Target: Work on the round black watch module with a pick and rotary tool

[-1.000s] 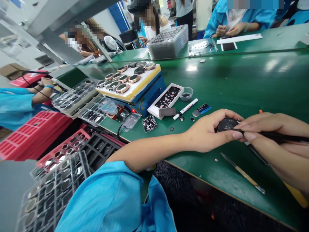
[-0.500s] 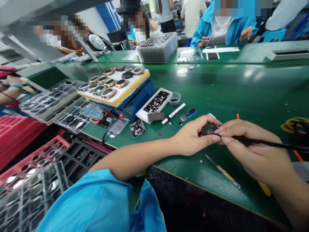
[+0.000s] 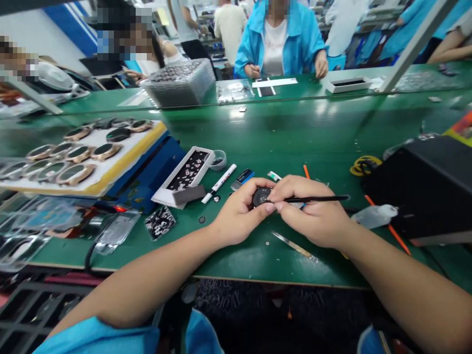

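My left hand (image 3: 236, 211) is closed round the rim of a round black watch part (image 3: 261, 196), which looks like a smartwatch back. In my right hand (image 3: 309, 209) a thin black tool (image 3: 320, 198) is pinched between thumb and fingers. Its tip meets the near side of the watch part, partly hidden by my fingertips; I cannot tell whether it is tweezers. A knife-like tool with a wooden handle (image 3: 295, 247) lies on the green table just below my hands. Behind them rest a white marker (image 3: 220, 183) and a small blue-and-black packet (image 3: 243, 178).
On the left, watch cases (image 3: 75, 153) stand on a blue box with a white top. A white tray of small parts (image 3: 190, 169) and a little clear cup (image 3: 217, 160) lie beside it. A black machine (image 3: 416, 182) stands right. Across the table sits a person in a blue jacket (image 3: 283, 37).
My view has swung to the right, so the table's contents appear further left and the black machine has come into view. Both hands keep their hold on the watch part and tool.
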Motion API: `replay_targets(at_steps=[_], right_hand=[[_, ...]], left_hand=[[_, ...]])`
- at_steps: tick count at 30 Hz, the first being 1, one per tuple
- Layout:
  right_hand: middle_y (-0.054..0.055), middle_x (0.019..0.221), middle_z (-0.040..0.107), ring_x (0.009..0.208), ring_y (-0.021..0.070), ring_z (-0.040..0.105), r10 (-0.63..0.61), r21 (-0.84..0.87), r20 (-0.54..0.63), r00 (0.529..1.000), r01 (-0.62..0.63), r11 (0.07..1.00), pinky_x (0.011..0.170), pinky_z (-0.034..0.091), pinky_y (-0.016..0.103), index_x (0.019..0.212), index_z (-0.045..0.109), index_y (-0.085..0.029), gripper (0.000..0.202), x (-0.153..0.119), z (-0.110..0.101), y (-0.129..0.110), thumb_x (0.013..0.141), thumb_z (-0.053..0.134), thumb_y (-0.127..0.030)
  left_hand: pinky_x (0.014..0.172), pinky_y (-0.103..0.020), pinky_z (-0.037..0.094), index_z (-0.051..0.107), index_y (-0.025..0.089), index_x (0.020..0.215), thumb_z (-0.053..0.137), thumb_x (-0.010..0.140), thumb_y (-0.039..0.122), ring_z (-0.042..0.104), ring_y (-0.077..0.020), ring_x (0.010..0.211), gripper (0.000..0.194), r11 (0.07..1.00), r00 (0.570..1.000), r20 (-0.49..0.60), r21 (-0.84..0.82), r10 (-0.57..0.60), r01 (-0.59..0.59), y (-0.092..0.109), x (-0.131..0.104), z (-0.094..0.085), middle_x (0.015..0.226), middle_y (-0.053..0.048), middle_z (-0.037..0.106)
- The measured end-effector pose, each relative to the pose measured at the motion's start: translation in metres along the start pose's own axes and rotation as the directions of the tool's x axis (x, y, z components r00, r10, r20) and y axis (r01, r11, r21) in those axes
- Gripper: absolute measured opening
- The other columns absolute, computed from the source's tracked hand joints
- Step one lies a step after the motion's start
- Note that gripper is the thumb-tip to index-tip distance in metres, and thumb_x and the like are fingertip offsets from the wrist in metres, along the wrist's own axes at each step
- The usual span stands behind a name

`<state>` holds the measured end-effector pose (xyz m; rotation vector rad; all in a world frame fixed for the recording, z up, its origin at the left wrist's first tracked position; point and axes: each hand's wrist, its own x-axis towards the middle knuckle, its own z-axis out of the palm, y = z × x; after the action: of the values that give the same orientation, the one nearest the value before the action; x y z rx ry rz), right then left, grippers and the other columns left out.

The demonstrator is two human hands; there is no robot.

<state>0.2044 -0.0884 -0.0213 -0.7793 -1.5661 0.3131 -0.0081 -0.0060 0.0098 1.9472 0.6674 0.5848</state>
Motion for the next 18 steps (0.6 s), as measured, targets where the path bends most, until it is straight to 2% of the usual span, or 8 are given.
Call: replay_targets(at_steps=[4, 8, 11, 15, 18], right_hand=[[0.001, 0.094, 0.083, 0.089, 0.0203, 0.08, -0.029, 0.062, 0.021, 0.999, 0.028, 0.998, 0.086, 0.065, 0.038, 0.091, 0.075, -0.025, 0.014, 0.001, 0.0, 0.006, 0.099, 0.072, -0.015], [0.002, 0.095, 0.08, 0.094, 0.0228, 0.078, 0.004, 0.073, 0.077, 0.997, -0.009, 0.997, 0.092, 0.064, 0.042, 0.09, 0.072, -0.025, 0.014, 0.002, 0.001, 0.009, 0.101, 0.068, -0.018], [0.003, 0.094, 0.08, 0.093, 0.0215, 0.077, -0.008, 0.05, 0.071, 0.997, 0.005, 0.999, 0.091, 0.064, 0.04, 0.09, 0.072, -0.024, 0.015, 0.002, 0.002, 0.008, 0.102, 0.067, -0.017], [0.004, 0.094, 0.083, 0.091, 0.0201, 0.081, -0.06, 0.033, 0.025, 0.998, 0.059, 0.998, 0.088, 0.065, 0.037, 0.09, 0.074, -0.021, 0.016, 0.0, 0.002, 0.005, 0.101, 0.068, -0.011], [0.003, 0.094, 0.084, 0.089, 0.0187, 0.081, -0.026, 0.014, 0.023, 0.999, 0.026, 1.0, 0.083, 0.065, 0.034, 0.093, 0.077, -0.021, 0.014, -0.001, 0.0, 0.002, 0.1, 0.071, -0.011]], left_hand=[[0.107, -0.036, 0.058, 0.075, 0.022, 0.135, 0.099, 0.096, 0.061, 0.075, -0.0251, 0.118, 0.06, 0.997, 0.998, -0.044, 0.045, -0.054, 0.056, 0.003, -0.001, 0.0, 0.13, -0.008, 0.084], [0.105, -0.035, 0.055, 0.079, 0.026, 0.133, 0.1, 0.096, 0.06, 0.075, -0.0248, 0.118, 0.054, 0.999, 0.997, -0.072, 0.044, -0.018, 0.021, -0.001, 0.0, -0.003, 0.129, -0.005, 0.086], [0.102, -0.032, 0.053, 0.08, 0.026, 0.133, 0.1, 0.097, 0.057, 0.074, -0.022, 0.117, 0.051, 0.999, 0.997, -0.073, 0.041, 0.005, -0.002, -0.003, 0.0, -0.004, 0.128, -0.003, 0.087], [0.097, -0.029, 0.055, 0.077, 0.023, 0.136, 0.1, 0.097, 0.058, 0.074, -0.0197, 0.111, 0.057, 1.0, 1.0, -0.027, 0.017, 0.016, -0.015, -0.005, -0.001, -0.004, 0.128, -0.006, 0.085], [0.093, -0.027, 0.057, 0.074, 0.02, 0.138, 0.098, 0.099, 0.058, 0.072, -0.0172, 0.104, 0.059, 1.0, 1.0, -0.012, 0.005, 0.02, -0.02, -0.008, -0.001, -0.003, 0.122, -0.006, 0.081]])
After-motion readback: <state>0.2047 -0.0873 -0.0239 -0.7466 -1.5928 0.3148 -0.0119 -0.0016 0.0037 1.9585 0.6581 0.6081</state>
